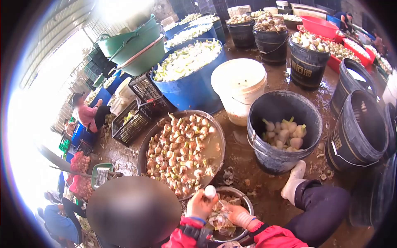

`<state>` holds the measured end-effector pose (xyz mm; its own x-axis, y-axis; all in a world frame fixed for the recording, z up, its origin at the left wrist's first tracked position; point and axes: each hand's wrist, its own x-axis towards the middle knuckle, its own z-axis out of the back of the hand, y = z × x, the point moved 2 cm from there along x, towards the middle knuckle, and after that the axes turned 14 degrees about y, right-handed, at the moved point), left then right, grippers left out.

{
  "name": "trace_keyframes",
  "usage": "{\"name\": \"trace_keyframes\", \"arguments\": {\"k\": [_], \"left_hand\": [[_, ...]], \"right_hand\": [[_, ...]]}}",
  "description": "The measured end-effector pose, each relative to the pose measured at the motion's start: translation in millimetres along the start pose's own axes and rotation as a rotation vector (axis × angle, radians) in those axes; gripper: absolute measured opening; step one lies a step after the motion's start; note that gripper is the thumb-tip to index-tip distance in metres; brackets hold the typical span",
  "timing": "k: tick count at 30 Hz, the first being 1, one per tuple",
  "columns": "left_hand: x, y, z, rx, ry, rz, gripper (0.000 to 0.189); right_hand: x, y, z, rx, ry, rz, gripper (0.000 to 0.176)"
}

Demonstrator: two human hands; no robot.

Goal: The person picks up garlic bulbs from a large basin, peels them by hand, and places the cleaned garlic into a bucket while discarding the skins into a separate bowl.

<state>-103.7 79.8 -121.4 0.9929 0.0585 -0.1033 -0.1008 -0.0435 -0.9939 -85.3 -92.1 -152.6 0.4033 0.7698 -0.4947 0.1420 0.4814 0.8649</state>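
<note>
My left hand (200, 205) is closed around a peeled white garlic bulb (210, 191), above the left rim of a metal bowl (247, 201). Papery garlic skins (221, 219) fill much of that bowl. Over its right side is my right hand (239, 215), fingers pressed together; what they hold, if anything, is too small to make out. A wide round tub (221, 136) of unpeeled garlic bulbs (178, 144) in murky water lies just beyond my hands. To its right, a black bucket (269, 159) holds several peeled bulbs (285, 134).
A white bucket (239, 93) and a blue barrel (190, 91) of garlic stand beyond. Black buckets (357, 132) line the right. A blurred round shape (134, 211) covers the lower left. Other people (87, 113) sit at left. The floor (235, 165) is wet.
</note>
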Motion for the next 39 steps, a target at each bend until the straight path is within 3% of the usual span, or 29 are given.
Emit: {"name": "trace_keyframes", "arguments": {"k": [1, 2, 3, 4, 5, 6, 7, 9, 11, 13, 15, 17, 18, 19, 21, 22, 23, 25, 26, 27, 29, 30, 31, 32, 33, 35, 36, 37, 39], "left_hand": [[30, -45, -6, 0.671, 0.110, 0.048, 0.021], [72, -47, -6, 0.530, 0.063, -0.073, 0.023], [124, -35, 10, 0.531, 0.068, -0.221, 0.020], [150, -102, -22, 0.134, 0.121, -0.342, 0.021], [176, -151, -41, -0.779, 0.081, -0.111, 0.027], [200, -171, -45, -0.659, 0.092, -0.134, 0.034], [221, -172, -37, -0.582, 0.103, -0.129, 0.034], [255, -141, -1, -0.149, 0.138, 0.116, 0.035], [264, -94, 32, 0.721, 0.196, 0.504, 0.043], [251, -22, 67, 1.250, 0.257, 0.478, 0.049], [231, 8, 77, 1.203, 0.461, 0.680, 0.055], [213, 26, 76, 1.314, 0.250, 0.758, 0.048], [205, 46, 94, 1.071, 0.171, 0.701, 0.042], [192, 23, 85, 0.814, 0.092, 0.701, 0.035], [168, 1, 81, 0.889, 0.031, 0.418, 0.029], [153, 9, 90, 0.876, -0.036, 0.242, 0.024], [137, -17, 78, 0.828, -0.037, 0.204, 0.027], [103, -57, 57, 0.787, -0.033, 0.202, 0.024], [88, -73, 44, 0.849, 0.012, 0.171, 0.024], [72, -87, 31, 0.909, 0.060, 0.141, 0.024], [45, -96, 6, 0.884, 0.147, 0.188, 0.026], [33, -83, 2, 0.573, 0.114, 0.267, 0.031], [21, -67, -3, 0.260, 0.081, 0.338, 0.036], [10, -60, -11, 0.092, 0.031, 0.231, 0.047], [-4, -41, -7, 0.401, 0.008, 0.166, 0.058], [-23, -31, -18, 0.917, 0.121, -0.036, 0.065], [-36, -14, -20, 0.551, 0.010, 0.067, 0.069], [-43, -12, -19, 0.553, 0.005, 0.067, 0.069], [-53, -7, -14, 0.532, -0.107, 0.100, 0.070]], "right_hand": [[2, -2, -2, 0.048, 0.043, 0.066, 0.041], [22, -30, -12, 0.177, 0.077, 0.064, 0.044], [16, -17, -6, 0.249, 0.081, -0.017, 0.045], [16, -15, -3, 0.325, 0.058, -0.001, 0.045], [19, -17, -2, 0.402, 0.036, 0.012, 0.045], [22, -20, -2, 0.466, -0.029, 0.127, 0.044], [28, -27, -4, 0.475, -0.022, 0.119, 0.044], [44, -40, -1, 0.387, -0.040, 0.098, 0.041], [39, -24, 8, 0.514, -0.035, 0.115, 0.035], [40, -24, 10, 0.644, -0.072, 0.118, 0.031], [34, -11, 21, 0.630, -0.065, 0.043, 0.030], [33, -10, 25, 0.629, -0.098, -0.025, 0.031], [35, -12, 27, 0.629, -0.104, -0.028, 0.031], [37, -17, 26, 0.531, -0.135, -0.040, 0.031], [29, -12, 28, 0.389, -0.189, -0.068, 0.033], [26, -3, 30, 0.497, -0.228, -0.022, 0.036], [22, 3, 29, 0.603, -0.265, 0.022, 0.040], [36, -8, 22, 0.767, -0.322, 0.270, 0.050], [30, 4, 27, 0.787, -0.275, 0.257, 0.064], [27, 10, 26, 0.788, -0.273, 0.251, 0.064], [24, 21, 21, 0.567, -0.281, 0.349, 0.068], [20, 25, 19, 0.456, -0.285, 0.398, 0.070], [15, 25, 17, 0.474, -0.267, 0.381, 0.066], [12, 25, 13, 0.826, -0.162, 0.343, 0.061], [9, 26, 8, 1.176, -0.047, 0.300, 0.056], [25, 5, -5, 1.353, 0.050, 0.418, 0.049], [30, -1, -11, 1.527, 0.156, 0.528, 0.043], [28, 1, -13, 1.526, 0.161, 0.528, 0.043], [27, 3, -13, 1.154, -0.008, 0.334, 0.032]]}}
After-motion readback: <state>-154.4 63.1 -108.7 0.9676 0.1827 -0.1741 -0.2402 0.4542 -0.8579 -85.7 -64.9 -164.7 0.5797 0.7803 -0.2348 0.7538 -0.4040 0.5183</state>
